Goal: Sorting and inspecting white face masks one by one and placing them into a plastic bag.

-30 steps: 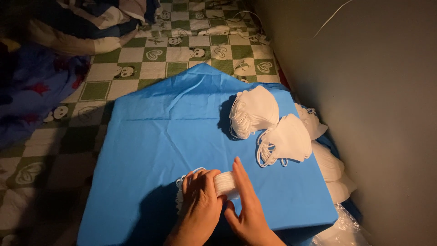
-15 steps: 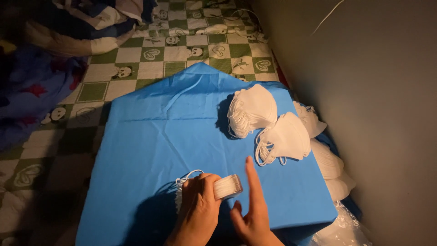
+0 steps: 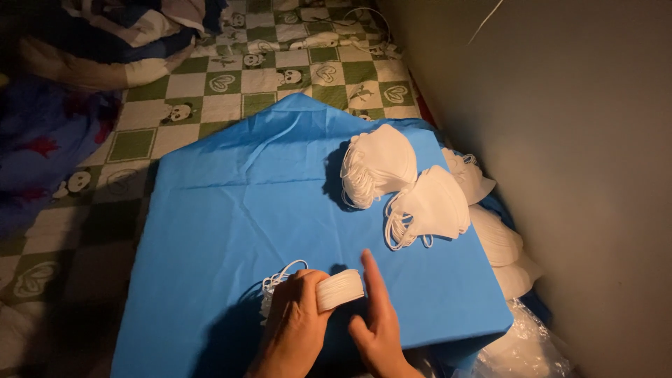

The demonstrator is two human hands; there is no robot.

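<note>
Head view, 1 frame. Blue cloth (image 3: 280,210) is draped over a raised surface that sits on a green-and-white checked mat (image 3: 231,77); a grey wall (image 3: 560,140) runs along the right.

Left hand (image 3: 297,325): fingers curled shut around a stack of folded white masks (image 3: 339,289), thumb on the side facing me, stack edges turned up toward the camera. White ear loops (image 3: 280,273) spill out left of the fist onto the cloth. The stack sits near the front edge of the cloth, about midway along it.

Right hand (image 3: 378,322): empty, palm flat and upright, fingers extended and together, index pointing toward the far edge. It stands just beside the right end of the stack; I cannot tell whether it touches.

Near the right edge lie 2 finished bundles of white masks, far bundle (image 3: 381,164) and near bundle (image 3: 430,203), touching each other. More masks (image 3: 497,238) lie off the right edge against the wall, with clear plastic wrap (image 3: 525,350) below them.

Judgement on doing this step well: I would keep the left grip firm but low on the stack so the edges stay free, and use the flat right palm as a stop to square the ends flush. Loose loops are the likely snag, so I would gather them to 1 side before pressing. Squeezing too hard would probably fan the stack out.
</note>
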